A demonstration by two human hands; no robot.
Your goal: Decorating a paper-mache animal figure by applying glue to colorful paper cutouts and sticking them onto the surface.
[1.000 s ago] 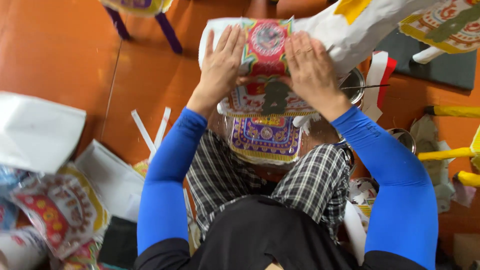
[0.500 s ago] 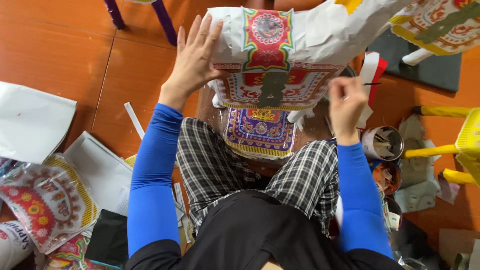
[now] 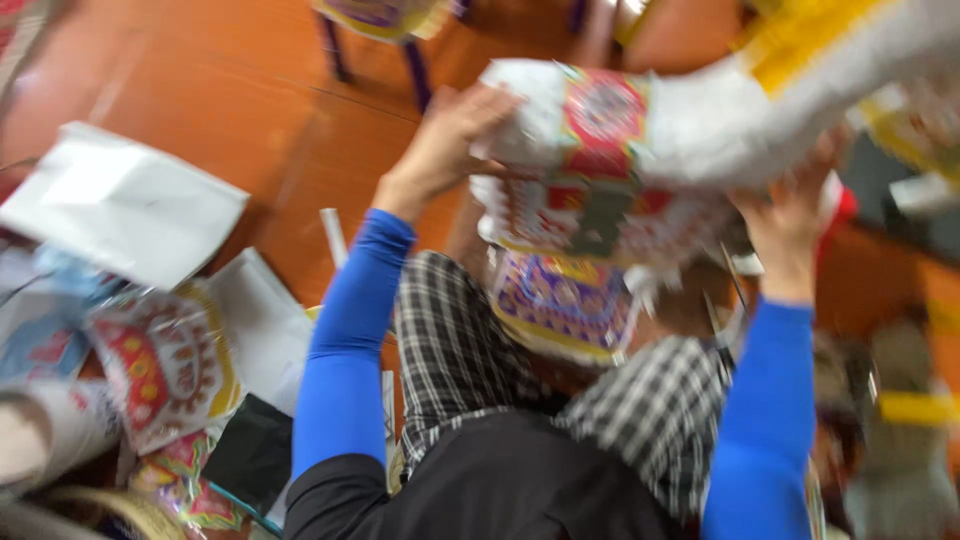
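White sheets (image 3: 125, 200) and printed papers (image 3: 165, 365) litter the floor (image 3: 220, 90).
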